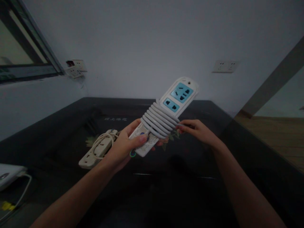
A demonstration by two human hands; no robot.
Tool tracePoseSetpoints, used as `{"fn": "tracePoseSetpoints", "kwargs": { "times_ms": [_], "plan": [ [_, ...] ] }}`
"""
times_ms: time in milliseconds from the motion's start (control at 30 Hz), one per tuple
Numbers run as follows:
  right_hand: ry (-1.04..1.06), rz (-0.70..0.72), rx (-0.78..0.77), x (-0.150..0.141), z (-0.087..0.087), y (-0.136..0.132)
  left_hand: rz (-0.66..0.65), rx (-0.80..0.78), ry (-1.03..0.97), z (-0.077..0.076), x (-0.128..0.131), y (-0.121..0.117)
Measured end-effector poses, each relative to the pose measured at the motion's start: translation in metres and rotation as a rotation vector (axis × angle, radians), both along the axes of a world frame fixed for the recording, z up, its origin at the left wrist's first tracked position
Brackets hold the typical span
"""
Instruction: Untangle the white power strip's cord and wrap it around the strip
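My left hand (123,144) is closed around the lower end of a white power strip (177,96) with blue socket faces, held tilted up to the right above a dark table (71,126). Its grey cord (158,120) is wound in several turns around the strip's middle. My right hand (198,129) is pinched against the coils on their right side, fingers together on the cord. A second, beige power strip (96,152) with its own cord wrapped round it lies flat on the table just left of my left hand.
A white device (8,175) with a cable sits at the table's left edge. Wall sockets (224,66) are on the back wall, and more sockets (74,68) hang below a window at left. Wooden floor (280,136) shows at right.
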State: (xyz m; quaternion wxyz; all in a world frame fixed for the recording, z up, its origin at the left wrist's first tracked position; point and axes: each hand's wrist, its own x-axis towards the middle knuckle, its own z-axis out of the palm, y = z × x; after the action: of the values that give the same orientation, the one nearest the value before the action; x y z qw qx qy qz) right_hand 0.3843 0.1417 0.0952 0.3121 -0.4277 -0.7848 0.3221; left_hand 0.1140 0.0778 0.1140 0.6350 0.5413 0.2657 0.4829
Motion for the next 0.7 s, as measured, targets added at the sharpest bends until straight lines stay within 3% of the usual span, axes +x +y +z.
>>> {"fn": "tracePoseSetpoints", "kwargs": {
  "times_ms": [133,367,467,567,700],
  "plan": [
    [-0.059,0.091,-0.065,-0.008,0.015,-0.018,0.149,-0.009,0.036,0.000,-0.001,0.007],
    [-0.192,0.064,-0.082,-0.035,0.036,-0.050,0.290,0.025,0.175,-0.010,0.002,0.017],
    [-0.173,0.062,-0.122,-0.044,0.031,-0.052,0.313,0.061,0.261,-0.015,0.004,0.019],
    [-0.140,-0.059,-0.144,-0.053,0.019,-0.047,0.309,0.126,0.331,-0.019,0.007,0.020],
    [0.052,-0.138,-0.079,-0.064,-0.001,-0.038,0.350,0.265,0.473,-0.024,0.009,0.018]
  ]
}}
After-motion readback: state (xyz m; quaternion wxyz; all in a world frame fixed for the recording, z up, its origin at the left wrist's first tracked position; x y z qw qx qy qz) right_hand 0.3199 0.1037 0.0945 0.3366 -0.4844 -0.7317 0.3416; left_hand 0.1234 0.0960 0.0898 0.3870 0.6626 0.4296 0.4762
